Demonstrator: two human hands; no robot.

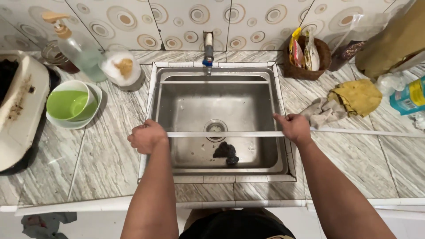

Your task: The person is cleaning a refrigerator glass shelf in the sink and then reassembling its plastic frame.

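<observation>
Gripping a thin flat white strip (230,133), left hand (148,136) and right hand (293,127) fingers closed round it, over square steel sink (186,104).

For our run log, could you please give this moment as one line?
left hand: grips strip end | right hand: grips strip | white strip: level across steel sink

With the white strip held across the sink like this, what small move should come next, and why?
Probably slide the white strip a little to the person's left. The left hand grips one end at the left rim of the sink, while the right hand holds it at the right rim and a long length still runs out over the counter beyond.
</observation>
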